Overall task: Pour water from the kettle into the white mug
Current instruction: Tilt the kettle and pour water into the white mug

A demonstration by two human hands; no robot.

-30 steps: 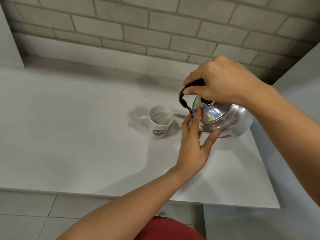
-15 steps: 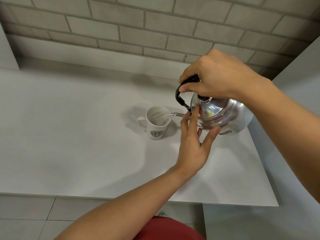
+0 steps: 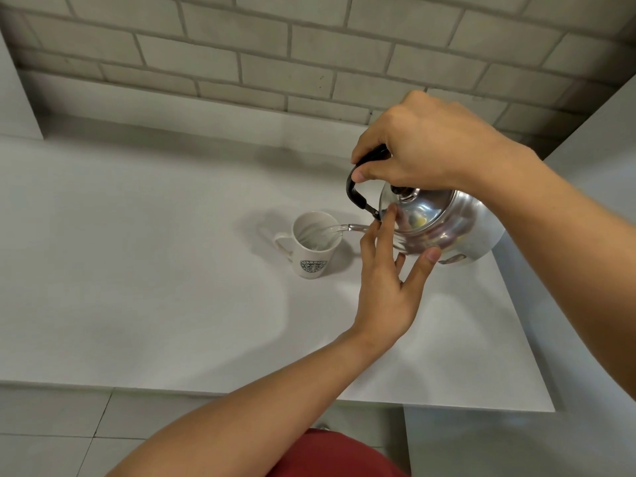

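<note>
Water runs from the tilted kettle point(image 3: 444, 228) into the mug point(image 3: 315, 244)
Right hand point(image 3: 426, 149) is closed around the black handle; left hand point(image 3: 389, 287), fingers spread, touches lid and body; mug stands on the counter point(image 3: 137, 270)

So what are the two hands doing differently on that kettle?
The right hand is closed around the black handle and carries the kettle from above; the left hand is open, its fingertips pressed on the lid and its thumb against the kettle's side. The right hand comes in from the right, the left from below. Both touch the tilted kettle as water runs into the white mug.
</note>
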